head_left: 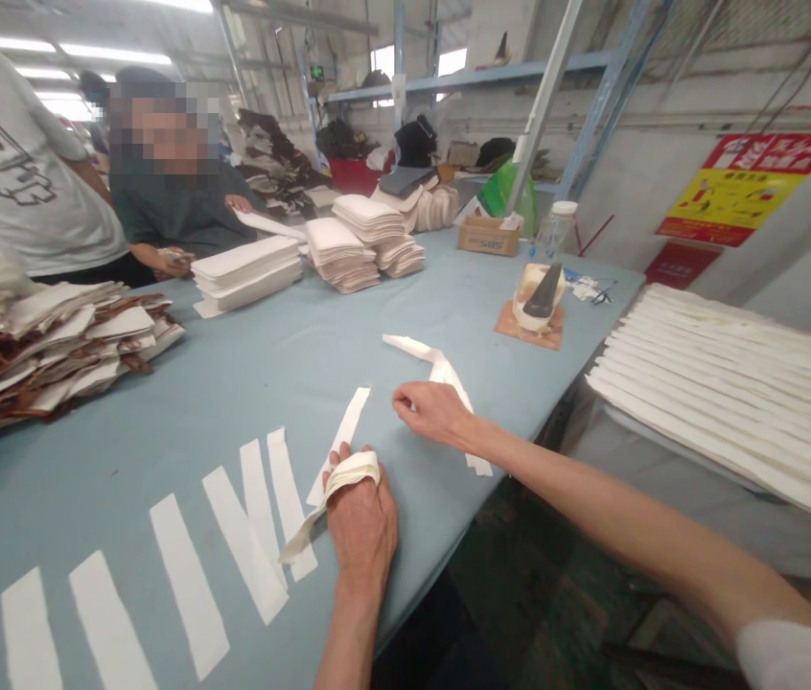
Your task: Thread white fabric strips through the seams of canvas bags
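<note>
My left hand [363,522] rests low over the table with a folded bunch of off-white strips [357,470] gripped among its fingers. The bunch's tail hangs down to the left. Its fingertips lie over a single white strip [352,417] flat on the cloth. To the right, my right hand [438,412] is closed, fingers curled, with nothing seen sticking out of them. Close behind and beneath it lies a crumpled length of white strips [449,374]. Several more white strips [190,585] are laid out in a slanting row left of my left hand.
A blue-grey cloth covers the table [254,383]. A glue pot with a dark-handled brush [539,297] stands on a brown board. Stacked pale panels [247,268] and a heap of brown-edged pieces [67,345] lie farther back. Rowed white pieces [736,383] are at right. Two people stand opposite.
</note>
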The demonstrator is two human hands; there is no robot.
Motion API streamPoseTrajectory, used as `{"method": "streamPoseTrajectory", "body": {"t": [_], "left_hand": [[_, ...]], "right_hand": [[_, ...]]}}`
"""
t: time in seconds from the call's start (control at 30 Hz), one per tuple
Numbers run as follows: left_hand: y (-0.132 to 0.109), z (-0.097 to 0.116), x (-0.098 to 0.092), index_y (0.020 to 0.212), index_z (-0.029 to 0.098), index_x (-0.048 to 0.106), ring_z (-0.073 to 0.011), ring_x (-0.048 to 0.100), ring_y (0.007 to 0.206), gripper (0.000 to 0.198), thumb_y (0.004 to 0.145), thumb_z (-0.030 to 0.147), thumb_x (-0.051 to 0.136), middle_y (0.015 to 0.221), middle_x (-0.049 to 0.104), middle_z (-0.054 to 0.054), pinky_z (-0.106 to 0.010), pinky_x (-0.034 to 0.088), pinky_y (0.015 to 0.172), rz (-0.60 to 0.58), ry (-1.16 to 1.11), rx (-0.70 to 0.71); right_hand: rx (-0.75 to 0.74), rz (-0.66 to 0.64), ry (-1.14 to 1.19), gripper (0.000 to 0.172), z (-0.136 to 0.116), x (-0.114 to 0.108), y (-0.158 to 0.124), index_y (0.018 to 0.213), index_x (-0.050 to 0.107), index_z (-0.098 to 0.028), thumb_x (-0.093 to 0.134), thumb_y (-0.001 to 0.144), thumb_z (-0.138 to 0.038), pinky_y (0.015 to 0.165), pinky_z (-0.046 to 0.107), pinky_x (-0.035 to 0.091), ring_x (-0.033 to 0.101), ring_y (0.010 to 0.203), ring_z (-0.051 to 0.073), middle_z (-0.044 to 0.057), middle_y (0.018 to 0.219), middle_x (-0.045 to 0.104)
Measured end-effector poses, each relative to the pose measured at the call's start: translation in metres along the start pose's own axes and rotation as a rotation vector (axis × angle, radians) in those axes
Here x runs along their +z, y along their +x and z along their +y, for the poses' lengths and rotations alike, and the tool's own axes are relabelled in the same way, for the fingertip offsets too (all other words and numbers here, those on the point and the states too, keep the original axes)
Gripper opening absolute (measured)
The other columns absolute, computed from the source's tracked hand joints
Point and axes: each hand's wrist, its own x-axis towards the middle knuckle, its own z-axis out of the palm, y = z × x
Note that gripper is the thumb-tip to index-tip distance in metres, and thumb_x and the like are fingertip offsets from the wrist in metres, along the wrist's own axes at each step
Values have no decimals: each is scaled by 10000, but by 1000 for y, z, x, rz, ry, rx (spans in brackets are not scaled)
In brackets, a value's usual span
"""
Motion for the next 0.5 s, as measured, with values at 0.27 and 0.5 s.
{"method": "streamPoseTrajectory", "body": {"t": [0.27, 0.5], "left_hand": [[-3, -3, -6, 1279, 129, 759, -370, 671, 1387, 409, 1104, 336, 453, 1350, 777, -225, -608, 468, 1219, 48, -309, -124], [-15, 8, -30, 1208, 176, 752, -338, 727, 1225, 480, 1138, 465, 375, 1229, 811, -191, -542, 518, 1127, 93, -616, -307]], "right_hand": [[73, -49, 11, 353, -65, 51, 40, 1322, 702, -171, 708, 1071, -420, 1010, 500, 630, 726, 1176, 271, 113, 1341, 720], [-64, 66, 20, 388, -62, 75, 43, 1405, 674, -189, 719, 1064, -369, 1127, 584, 563, 655, 1341, 323, 132, 1499, 648]]}}
